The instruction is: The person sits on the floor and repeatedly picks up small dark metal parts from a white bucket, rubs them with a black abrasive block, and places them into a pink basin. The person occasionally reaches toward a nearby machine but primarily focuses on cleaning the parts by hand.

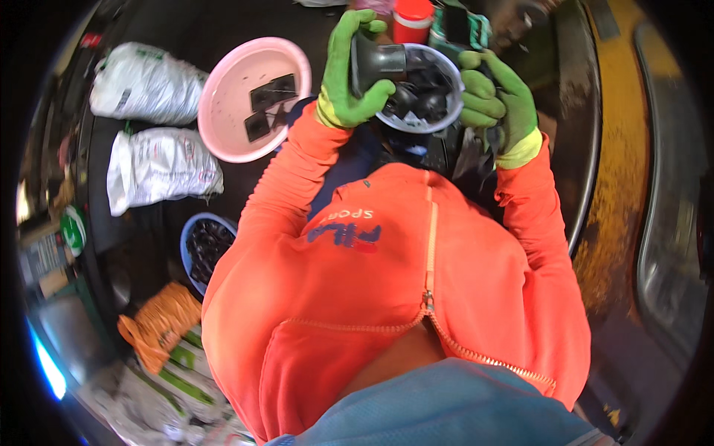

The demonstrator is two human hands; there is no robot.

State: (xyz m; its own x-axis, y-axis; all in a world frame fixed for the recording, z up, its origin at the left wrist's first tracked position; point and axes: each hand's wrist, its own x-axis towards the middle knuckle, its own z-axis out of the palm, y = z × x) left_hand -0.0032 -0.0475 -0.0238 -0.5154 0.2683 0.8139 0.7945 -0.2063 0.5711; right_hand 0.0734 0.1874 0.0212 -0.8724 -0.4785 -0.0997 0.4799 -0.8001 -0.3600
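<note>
My left hand [339, 83], in a green glove, grips a black moulded part [384, 62] with a wide flange and a short round neck. Its neck points right, over a pale bowl [419, 129] filled with similar black pieces [432, 104]. On the bowl's right side is my right hand [515, 104], gloved in green too. Its fingers curl around something dark, mostly hidden, that I cannot make out. To the left, a pink basin [220, 89] holds a few flat black pieces [273, 93].
Two stuffed white sacks [147, 83] lie at far left. Below them are a blue tub [186, 249] of black pieces and an orange bag [160, 320]. A red-lidded container [413, 21] stands behind the bowl. A worn yellow metal frame [621, 149] runs along the right.
</note>
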